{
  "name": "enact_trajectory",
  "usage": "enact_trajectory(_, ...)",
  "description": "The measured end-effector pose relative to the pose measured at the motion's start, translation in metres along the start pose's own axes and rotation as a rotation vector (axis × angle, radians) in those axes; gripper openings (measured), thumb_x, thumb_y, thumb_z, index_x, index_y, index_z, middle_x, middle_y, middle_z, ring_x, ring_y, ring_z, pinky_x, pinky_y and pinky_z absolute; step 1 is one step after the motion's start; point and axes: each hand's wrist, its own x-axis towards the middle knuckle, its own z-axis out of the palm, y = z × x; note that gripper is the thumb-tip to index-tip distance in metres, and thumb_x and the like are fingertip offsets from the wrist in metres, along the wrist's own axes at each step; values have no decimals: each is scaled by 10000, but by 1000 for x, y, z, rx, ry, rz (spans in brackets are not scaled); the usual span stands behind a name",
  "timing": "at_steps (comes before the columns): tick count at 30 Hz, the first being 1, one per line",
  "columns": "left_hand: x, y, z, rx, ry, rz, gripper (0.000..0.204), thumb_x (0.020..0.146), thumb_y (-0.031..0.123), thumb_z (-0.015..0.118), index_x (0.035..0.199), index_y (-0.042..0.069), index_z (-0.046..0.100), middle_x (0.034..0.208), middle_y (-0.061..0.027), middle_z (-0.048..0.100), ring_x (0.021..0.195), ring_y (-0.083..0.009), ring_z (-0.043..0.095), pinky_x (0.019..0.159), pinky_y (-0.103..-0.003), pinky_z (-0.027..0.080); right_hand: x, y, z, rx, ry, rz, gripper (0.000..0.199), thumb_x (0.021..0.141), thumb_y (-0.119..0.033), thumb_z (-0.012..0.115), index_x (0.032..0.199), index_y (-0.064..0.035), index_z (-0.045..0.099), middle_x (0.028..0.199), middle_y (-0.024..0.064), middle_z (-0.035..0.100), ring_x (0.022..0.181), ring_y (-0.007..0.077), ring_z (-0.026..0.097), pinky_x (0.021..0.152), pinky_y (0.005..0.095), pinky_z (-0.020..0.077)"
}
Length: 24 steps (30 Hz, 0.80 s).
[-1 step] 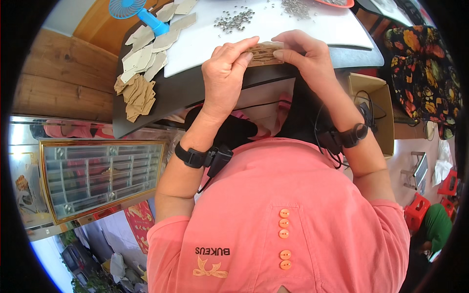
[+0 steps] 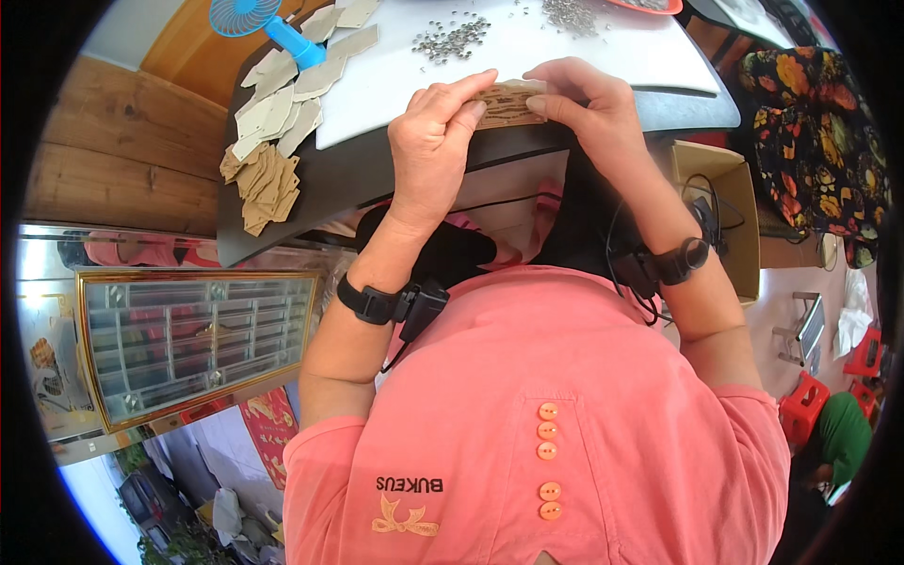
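A small brown printed card is stretched between my two hands at the near edge of the table. My left hand pinches its left end between thumb and fingers. At the other end, my right hand grips the card, thumb on the near face. Fingers hide both ends of it. Beyond my hands, on a white board, lies a scatter of small dark metal pieces. A pile of smaller silvery pieces is farther right.
Grey cards and a heap of brown cards lie on the dark table's left side, near a blue fan. A red-rimmed tray sits at the far right. Below the table's right side stands a cardboard box with black cables.
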Motion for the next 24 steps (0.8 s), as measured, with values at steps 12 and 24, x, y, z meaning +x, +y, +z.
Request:
enact_trajectory(12, -7, -1, 0, -133, 84, -156, 293, 889, -2, 660, 1172, 55, 712, 1001, -41, 696, 901, -88, 606, 836, -234, 485, -4, -2, 5, -99, 73, -135, 285, 775, -37, 745, 1054, -60, 691, 674, 15, 589, 638, 90, 557, 615, 258, 473)
enact_trajectory(24, -1, 7, 2, -403, 143, -354, 278, 834, -15, 709, 1104, 43, 733, 883, -1, 676, 731, -53, 541, 599, -202, 421, -4, 1, 5, 9, 70, -86, 265, 780, -19, 732, 1041, -46, 694, 684, -2, 578, 642, 78, 538, 611, 238, 464)
